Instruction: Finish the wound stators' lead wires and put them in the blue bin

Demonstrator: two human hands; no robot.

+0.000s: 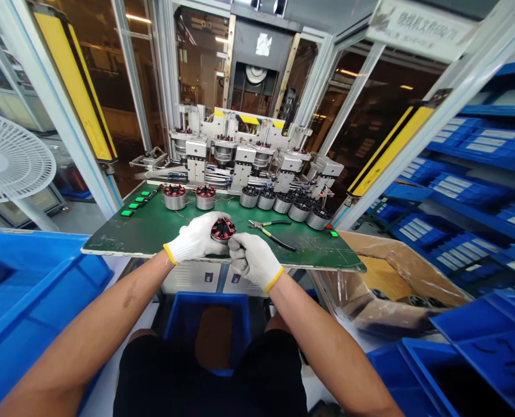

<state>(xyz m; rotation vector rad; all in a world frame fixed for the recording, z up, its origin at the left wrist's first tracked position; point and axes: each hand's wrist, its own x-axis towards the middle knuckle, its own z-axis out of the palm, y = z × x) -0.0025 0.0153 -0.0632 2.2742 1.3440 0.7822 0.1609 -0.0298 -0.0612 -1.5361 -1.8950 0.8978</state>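
My left hand (201,236), in a white glove with a yellow cuff, is wrapped round a motor stator (223,230) with red copper windings, held tilted toward me above the table's front edge. My right hand (253,255), gloved too, is closed at the stator's right side with its fingers pinched together; what lies between them is too small to make out. Just beyond that hand, side cutters (272,231) with black and yellow-green handles lie on the green table (153,231). Two wound stators (175,197) with loose wire ends stand behind my left hand.
Several dark-topped stators (301,209) form a row at the table's right. Behind stands a winding machine (244,153) with several stations. Green buttons (133,206) line the left edge. Blue bins (36,289), a cardboard box (392,272) and a white fan (14,156) surround the table.
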